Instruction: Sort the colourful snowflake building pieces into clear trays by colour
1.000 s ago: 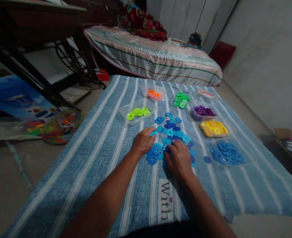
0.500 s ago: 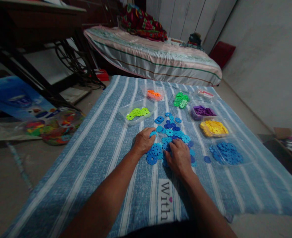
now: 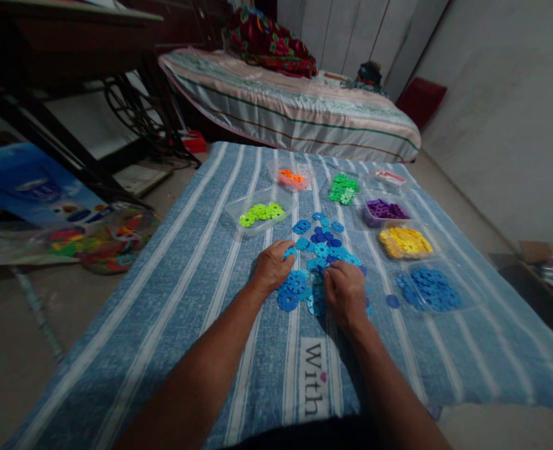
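A loose pile of flower-shaped plastic discs point(image 3: 320, 250) in light and dark blue lies on the striped cloth. At the pile's left edge my left hand point(image 3: 271, 267) is closed on light blue discs point(image 3: 289, 252), which show past its fingertips. My right hand point(image 3: 346, 290) rests over the right side of the pile with its fingers curled in. Whatever lies inside that grip is hidden. Between the two hands several blue discs point(image 3: 296, 282) overlap. One dark blue disc point(image 3: 392, 301) lies apart, to the right of my right hand.
Clear tubs hold blue discs point(image 3: 429, 289), yellow discs point(image 3: 405, 242), purple discs point(image 3: 385, 211), green discs point(image 3: 343, 189), orange discs point(image 3: 292, 179) and lime discs point(image 3: 261, 214). A lidded box point(image 3: 388, 177) stands at the back right. Beyond the table is a bed point(image 3: 295, 106).
My right hand has shifted slightly right, and its fingers have curled in tighter, uncovering a few blue discs. My left hand stays where it was.
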Tool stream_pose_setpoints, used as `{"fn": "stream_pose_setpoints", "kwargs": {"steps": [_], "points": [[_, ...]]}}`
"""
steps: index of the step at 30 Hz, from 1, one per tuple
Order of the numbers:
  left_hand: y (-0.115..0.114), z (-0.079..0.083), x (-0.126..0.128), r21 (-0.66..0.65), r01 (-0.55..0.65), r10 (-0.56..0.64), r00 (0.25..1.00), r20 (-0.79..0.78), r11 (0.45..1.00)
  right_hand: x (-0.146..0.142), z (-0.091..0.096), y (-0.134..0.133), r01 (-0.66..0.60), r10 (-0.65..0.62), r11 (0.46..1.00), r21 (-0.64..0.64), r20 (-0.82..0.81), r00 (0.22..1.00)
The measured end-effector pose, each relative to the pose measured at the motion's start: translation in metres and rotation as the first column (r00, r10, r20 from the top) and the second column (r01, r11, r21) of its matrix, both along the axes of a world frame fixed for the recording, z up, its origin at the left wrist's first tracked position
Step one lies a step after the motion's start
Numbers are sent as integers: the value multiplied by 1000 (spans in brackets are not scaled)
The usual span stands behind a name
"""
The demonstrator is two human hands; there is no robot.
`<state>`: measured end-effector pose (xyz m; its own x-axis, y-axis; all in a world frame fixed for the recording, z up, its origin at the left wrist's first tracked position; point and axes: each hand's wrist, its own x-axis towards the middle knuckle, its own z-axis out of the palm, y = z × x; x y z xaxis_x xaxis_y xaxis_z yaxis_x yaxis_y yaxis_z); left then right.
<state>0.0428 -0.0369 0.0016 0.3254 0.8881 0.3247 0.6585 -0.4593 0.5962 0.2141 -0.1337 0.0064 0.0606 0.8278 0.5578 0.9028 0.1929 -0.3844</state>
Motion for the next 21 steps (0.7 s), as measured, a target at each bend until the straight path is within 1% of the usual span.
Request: {"fn": "stream_pose_setpoints", "kwargs": {"steps": [5,7,9,11,13,15,17,18,19,20,21], "points": [[-1,0,0,-6,-3,3,1000,6,1000,14,6,-1,35,-32,997,72,-42,999],[-1,0,0,-6,1,-1,1000,4,1000,26,11,-3,49,-45,991,127,-34,998],[-1,1,0,-7,6,-6,1000,2,1000,45,18,-5,93,-95,974,207,1,995],[-1,1,0,-5,6,-6,1000,-1,1000,70,25,-9,191,-203,948,254,20,979],[-1,1,0,-3,6,-6,1000,-6,1000,99,32,-14,298,-323,911,285,43,946],[0,1,0,-2,3,-3,1000,-13,1000,126,37,-19,423,-463,849,316,58,885],[0,0,0,-3,-4,4,1000,-19,1000,143,41,-23,494,-552,800,341,92,829],[0,0,0,-4,-7,7,1000,-21,1000,146,41,-24,509,-572,786,351,99,814],[0,0,0,-5,-8,8,1000,-20,1000,145,41,-25,508,-572,785,354,101,814],[0,0,0,-4,-7,7,1000,-17,1000,141,41,-26,494,-554,797,349,95,827],[0,0,0,-2,-6,6,1000,-13,1000,133,41,-26,460,-513,822,334,85,854]]}}
